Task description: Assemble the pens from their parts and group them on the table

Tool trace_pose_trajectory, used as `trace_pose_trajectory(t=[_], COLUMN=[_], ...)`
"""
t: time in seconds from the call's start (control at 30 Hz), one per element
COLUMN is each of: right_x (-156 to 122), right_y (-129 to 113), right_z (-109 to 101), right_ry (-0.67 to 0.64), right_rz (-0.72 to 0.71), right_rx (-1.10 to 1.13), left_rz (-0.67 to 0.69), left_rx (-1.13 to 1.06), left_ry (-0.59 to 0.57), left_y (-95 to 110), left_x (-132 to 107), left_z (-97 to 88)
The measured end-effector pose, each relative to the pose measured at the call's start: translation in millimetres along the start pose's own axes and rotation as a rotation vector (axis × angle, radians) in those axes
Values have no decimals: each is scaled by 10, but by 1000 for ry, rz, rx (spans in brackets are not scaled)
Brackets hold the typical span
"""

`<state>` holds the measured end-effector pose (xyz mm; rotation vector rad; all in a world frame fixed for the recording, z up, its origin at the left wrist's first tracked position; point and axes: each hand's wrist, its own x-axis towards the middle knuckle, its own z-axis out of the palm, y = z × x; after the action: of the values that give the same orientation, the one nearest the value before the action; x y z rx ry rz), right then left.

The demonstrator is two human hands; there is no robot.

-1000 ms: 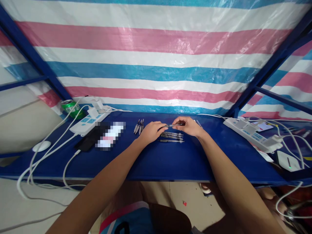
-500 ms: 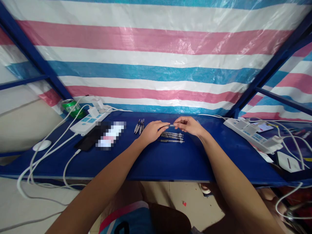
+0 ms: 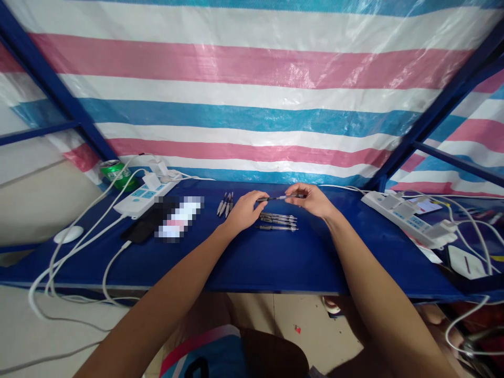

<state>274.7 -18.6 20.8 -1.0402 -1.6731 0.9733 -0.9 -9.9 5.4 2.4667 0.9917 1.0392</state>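
A slim pen (image 3: pixel 277 198) is stretched level between my two hands, above the blue table. My left hand (image 3: pixel 244 210) pinches its dark left end between thumb and fingers. Around the clear right portion close the fingertips of my right hand (image 3: pixel 309 200), with the dark tip poking out past them. Just below, several clear-barrelled pens (image 3: pixel 279 217) lie side by side, and one more pen (image 3: pixel 277 228) rests a little nearer to me. Left of my left hand, several short grey pen parts (image 3: pixel 225 205) point away from me.
A white power strip (image 3: pixel 145 195), a green can (image 3: pixel 118 173), a dark phone (image 3: pixel 144 228) and a white mouse (image 3: pixel 68 234) occupy the table's left side. Another power strip (image 3: pixel 409 218) with plugs and cables lies right. A striped plastic sheet (image 3: pixel 252 115) hangs behind the blue table (image 3: pixel 271 268).
My right hand has risen slightly and shifted right. More of the pen now shows between my hands, and its dark tip sticks out past my right fingers. The left hand has barely moved.
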Motion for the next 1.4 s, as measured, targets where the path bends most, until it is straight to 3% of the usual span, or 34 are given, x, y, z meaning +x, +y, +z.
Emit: trace_pose_trajectory(t=[0.23,0.5,0.6,0.77,1.0,1.17,1.3,1.4], right_x=[0,79,72,-33,-129,-135,-141,-136], right_y=[4,167,278,384,475,513,483,442], right_z=[-66,-213,-341,-580,-731,-723,-707,-689], right_ry=[79,298,410,573,542,497,485,498], right_rz=[-17,25,65,258,504,539,549,573], right_rx=[44,30,-136,-713,-976,-1021,-1040,-1051], left_rz=[-65,-233,-286,-352,-453,-344,-72,103], left_rx=[67,94,232,373,502,502,356,185], left_ry=[97,158,121,56,-54,-63,-92,-209], left_y=[-81,-161,-195,-228,-234,-167,-28,68], left_x=[11,4,-18,-57,-92,-69,-48,-50], left_z=[11,-89,-173,-292,-330,-287,-205,-124])
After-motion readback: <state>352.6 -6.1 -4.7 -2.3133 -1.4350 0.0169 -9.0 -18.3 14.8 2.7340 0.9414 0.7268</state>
